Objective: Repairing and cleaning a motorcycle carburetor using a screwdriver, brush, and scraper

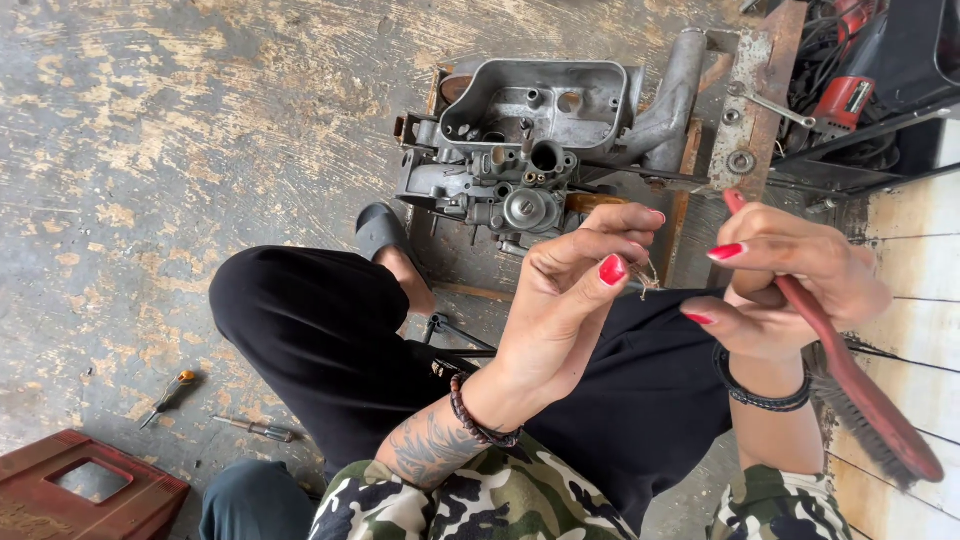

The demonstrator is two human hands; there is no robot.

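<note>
I'm watching my left hand [575, 290] pinching a small part [645, 275] between thumb and fingertips; it is thin and wiry, maybe a tiny spring or clip, too small for me to name surely. It is sitting right at the tip of the pinch, raised above my lap, just beside my right hand [790, 280]. That hand is closing around the red handle of a wire brush [860, 390], with the thumb and forefinger sticking out loose while the other fingers are wrapping the handle; the bristles are trailing down and away behind the wrist.

I'm judging the little part to be very light, springy and easy to flick away or bend, so a fingertip pinch on its stiffer end looks safest to me. The brush is looking rigid and light, best gripped mid-handle.

Beyond both grips, a grey metal carburettor [530, 150] is resting on a rusty frame [745, 110]. Far out from the left grip, a screwdriver [170, 392] is lying on the concrete floor [200, 130] near a red crate [90, 490].
</note>
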